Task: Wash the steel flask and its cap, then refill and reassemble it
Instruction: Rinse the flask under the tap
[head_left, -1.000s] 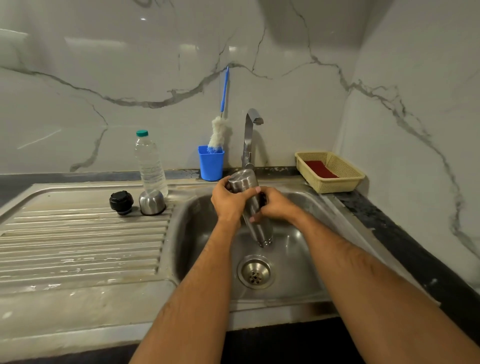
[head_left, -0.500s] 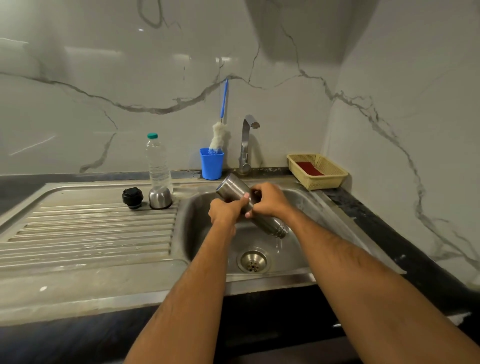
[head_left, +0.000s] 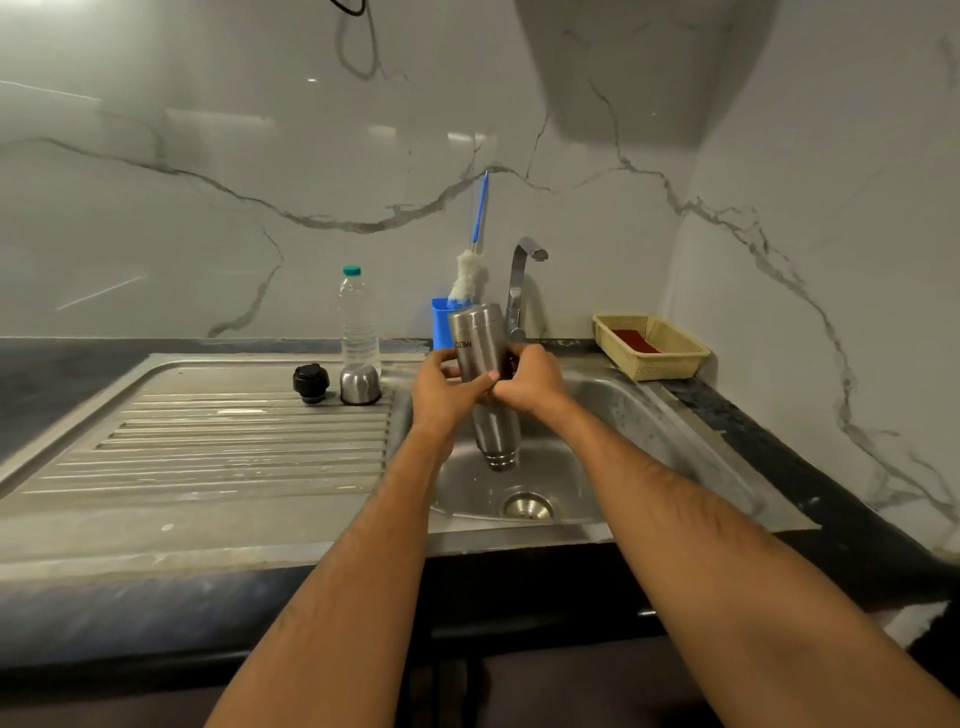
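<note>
Since the frame half a second earlier, the flask (head_left: 485, 384) has swung from a steep diagonal, mouth down to the right, to nearly vertical, mouth down over the sink (head_left: 649, 415). Its closed base now points up in front of the blue cup (head_left: 440, 325), and the printed brand reads upside down.

Position: the flask hangs above the sink basin, its open mouth a little above and behind the drain (head_left: 528, 505), touching nothing but the hands. Its long axis runs top to bottom, leaning slightly so that the mouth sits to the right of the base.

Grip: the left hand (head_left: 447, 392) wraps the body from the left with curled fingers (head_left: 480, 387). The right hand (head_left: 530, 382) clasps it from the right at the same height. Both hands grip near mid-length, leaving the base and the mouth section exposed.

Governing relation: the mouth lies below both hands and the tap (head_left: 522, 283) spout stands above and behind them. Judged from this, the step in hand is draining rinse water. Refilling will require turning the flask end for end, so the mouth faces upward.

Parts not yet refitted: the black stopper (head_left: 310, 383) and steel cap (head_left: 360, 384) stand side by side on the drainboard (head_left: 208, 441), nearer the left hand, with the plastic water bottle (head_left: 357, 322) just behind them.
</note>
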